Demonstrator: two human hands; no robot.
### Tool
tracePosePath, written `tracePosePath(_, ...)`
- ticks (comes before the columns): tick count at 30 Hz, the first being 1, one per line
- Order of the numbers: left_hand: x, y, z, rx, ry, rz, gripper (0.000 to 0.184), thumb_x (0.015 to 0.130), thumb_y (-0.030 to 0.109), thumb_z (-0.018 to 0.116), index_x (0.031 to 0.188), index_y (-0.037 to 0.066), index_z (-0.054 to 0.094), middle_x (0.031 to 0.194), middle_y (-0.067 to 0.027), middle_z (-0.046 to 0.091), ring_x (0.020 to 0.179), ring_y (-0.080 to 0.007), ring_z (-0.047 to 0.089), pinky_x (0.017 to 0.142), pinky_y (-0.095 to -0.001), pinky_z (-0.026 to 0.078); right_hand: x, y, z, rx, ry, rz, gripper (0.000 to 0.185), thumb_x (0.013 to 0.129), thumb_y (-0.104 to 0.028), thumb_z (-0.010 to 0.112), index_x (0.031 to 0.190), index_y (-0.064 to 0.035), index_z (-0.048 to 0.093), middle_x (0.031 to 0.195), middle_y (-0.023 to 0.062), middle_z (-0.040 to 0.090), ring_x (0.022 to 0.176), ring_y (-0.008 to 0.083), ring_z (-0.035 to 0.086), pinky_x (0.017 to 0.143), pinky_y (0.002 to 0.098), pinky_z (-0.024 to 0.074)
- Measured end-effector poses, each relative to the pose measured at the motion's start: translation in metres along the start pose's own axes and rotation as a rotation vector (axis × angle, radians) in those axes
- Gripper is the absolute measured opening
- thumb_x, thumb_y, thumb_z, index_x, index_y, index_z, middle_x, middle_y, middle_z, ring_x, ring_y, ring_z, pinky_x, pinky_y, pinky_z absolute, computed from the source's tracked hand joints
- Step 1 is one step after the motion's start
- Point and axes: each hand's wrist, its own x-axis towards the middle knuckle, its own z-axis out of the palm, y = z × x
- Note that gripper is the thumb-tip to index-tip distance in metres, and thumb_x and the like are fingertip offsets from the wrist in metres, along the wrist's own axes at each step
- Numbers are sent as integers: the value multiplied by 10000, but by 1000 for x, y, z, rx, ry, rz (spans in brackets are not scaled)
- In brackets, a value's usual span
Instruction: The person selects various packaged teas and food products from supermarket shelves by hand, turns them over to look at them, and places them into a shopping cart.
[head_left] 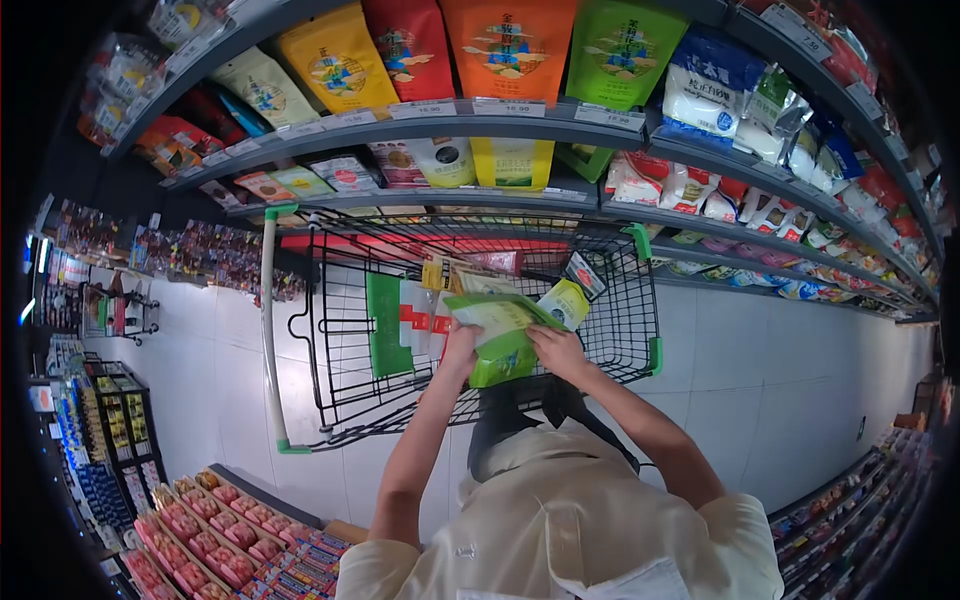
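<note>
A green bag is held between my two hands, over the near side of a wire shopping cart. My left hand grips the bag's left edge, and my right hand has closed on its right side. Beyond the bag, inside the cart, lie a yellow-green pouch, a pink-red package, a yellow package and a dark card-like pack. A green panel stands at the cart's left end.
Shelves with coloured pouches run along the far side. Pink packages fill a display at the lower left, and another shelf stands at the lower right. Pale floor tiles surround the cart, whose handle is on the left.
</note>
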Motion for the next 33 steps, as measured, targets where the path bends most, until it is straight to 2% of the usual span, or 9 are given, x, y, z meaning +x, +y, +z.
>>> tracePosePath(6,115,-34,-4,231,-107,171,379,721,-53,460,1088,27,508,1018,-111,569,955,-225,526,827,-345,423,29,25,13,-27,-366,394,283,752,-121,554,1028,-58,555,1020,109,593,783,288,610,669,374,498)
tracePosePath(8,141,-40,-13,301,-111,191,343,735,-31,486,1074,15,519,1015,-105,578,928,-215,537,813,-338,423,23,34,20,-44,-391,387,272,758,-138,551,1021,-68,560,1018,118,589,810,297,603,686,390,492)
tracePosePath(14,198,-67,-81,544,108,79,395,731,48,564,1117,-4,503,960,-90,608,861,-190,572,759,-306,442,6,66,13,49,-441,538,249,768,-182,523,985,-72,577,976,167,583,917,305,567,746,423,464)
tracePosePath(18,170,-63,-85,595,155,224,404,772,72,564,1162,15,475,967,-107,599,858,-191,569,727,-307,453,55,115,-36,76,-133,659,313,755,-206,565,1036,-67,557,995,176,579,913,328,563,772,408,455)
tracePosePath(20,157,-65,-89,659,230,254,441,779,91,567,1198,20,447,933,-103,596,795,-171,574,671,-287,462,98,155,-60,92,197,582,349,757,-192,577,1063,-36,518,965,195,577,890,371,552,766,422,448)
tracePosePath(22,147,-66,-97,771,238,145,462,788,81,543,1224,-8,417,937,-108,599,782,-178,580,681,-281,460,147,179,-96,-20,409,590,367,755,-194,588,1062,-9,507,944,207,573,871,398,543,756,439,435)
tracePosePath(24,134,-66,-98,785,230,96,464,796,83,528,1232,-19,406,928,-111,598,759,-176,580,668,-279,458,191,195,-132,15,336,770,428,791,-271,542,1115,2,487,999,206,569,945,387,528,796,438,418)
tracePosePath(27,107,-72,-97,704,208,79,432,806,104,521,1213,-4,426,898,-109,592,709,-156,574,602,-274,451,222,266,-109,-271,402,607,481,823,-344,472,1151,7,474,1081,207,547,1027,374,496,846,423,402)
tracePosePath(33,58,-88,-105,489,134,-76,335,826,95,486,1157,48,462,984,-125,586,734,-188,602,544,-256,448,249,284,-102,-249,352,567,462,817,-262,509,1189,3,447,1161,178,503,1045,299,496,860,359,409)
